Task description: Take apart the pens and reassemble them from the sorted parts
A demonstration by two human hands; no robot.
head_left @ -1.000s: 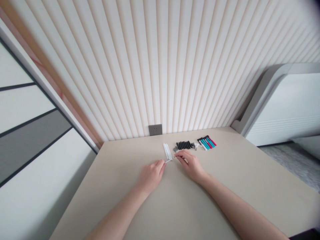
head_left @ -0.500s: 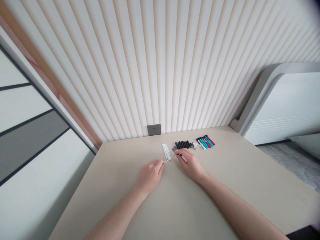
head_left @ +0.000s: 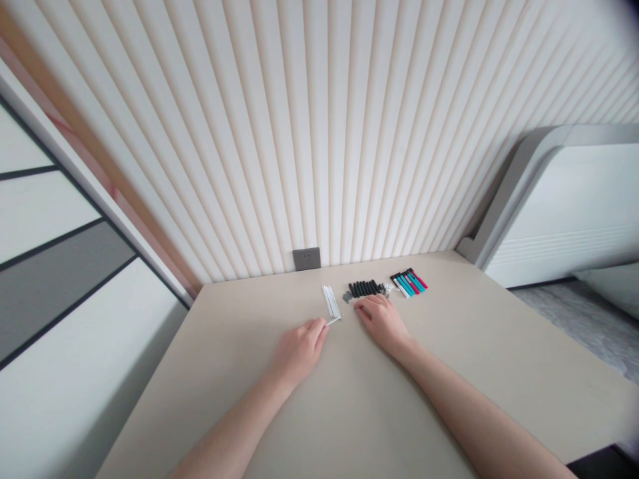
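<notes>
Beige tabletop (head_left: pixel 249 303) | white rods (head_left: pixel 330 301) | black cylinders (head_left: pixel 364 288) (side by side) | grey bits (head_left: pixel 347 297) | multicoloured sticks (head_left: pixel 410 283)

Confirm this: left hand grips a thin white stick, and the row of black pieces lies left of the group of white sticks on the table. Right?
Not quite: the head view shows the row of black pieces right of the group of white sticks on the table. The left hand does grip a thin white stick.
</notes>
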